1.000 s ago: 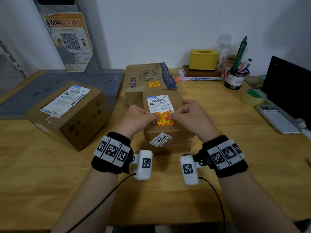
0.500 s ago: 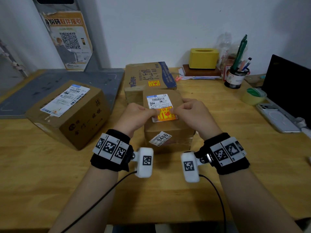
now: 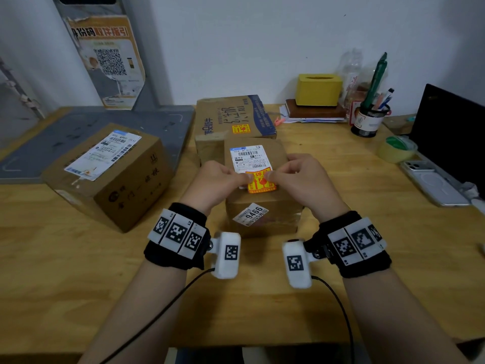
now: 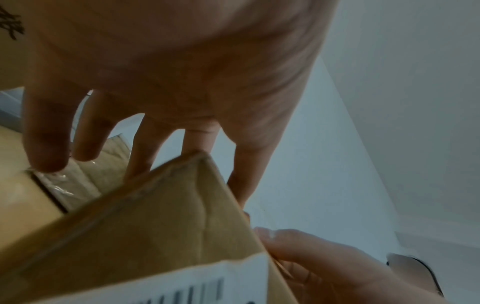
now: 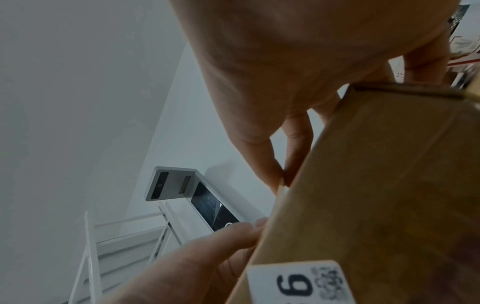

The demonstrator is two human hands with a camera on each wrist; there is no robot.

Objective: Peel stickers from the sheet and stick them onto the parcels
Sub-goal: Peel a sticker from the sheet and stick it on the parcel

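A small brown parcel stands on the wooden table in front of me, with a white shipping label on top. A yellow-and-red sticker lies just below that label. My left hand and right hand meet over it, each pinching one upper corner with curled fingers. The parcel's near corner fills the left wrist view and its side the right wrist view, where thumb and forefinger touch at the top edge. No sticker sheet is in view.
A larger labelled box sits at the left. Behind the small parcel is a flat box bearing its own yellow sticker. A tissue box, pen cup, tape roll, phone and laptop crowd the right.
The sticker was tilted and held up over the parcel; it has turned level and come down against the top, just under the white label. Both hands stayed together on it.
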